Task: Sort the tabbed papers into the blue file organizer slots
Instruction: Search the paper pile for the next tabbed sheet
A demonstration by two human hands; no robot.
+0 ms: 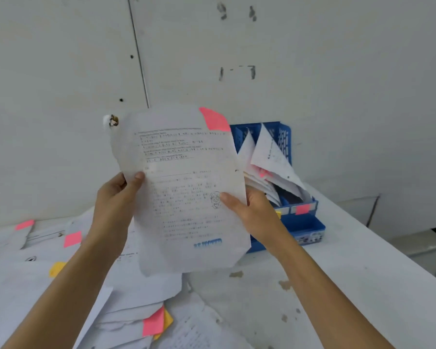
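Views: one. Head camera, wide-angle, worn on the person's head. Facing: forward and down, across a white table [350,285] toward a white wall [312,59]. Range: close; both forearms enter from the bottom edge, left hand [115,200] and right hand [252,210] holding a tabbed paper [186,197] at frame centre. Beyond it, right of centre, by the wall: blue file organizer [305,225].

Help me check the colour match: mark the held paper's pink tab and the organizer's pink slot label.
pink tab [214,119]: head view, tab's middle.
pink slot label [302,209]: head view, label's middle.
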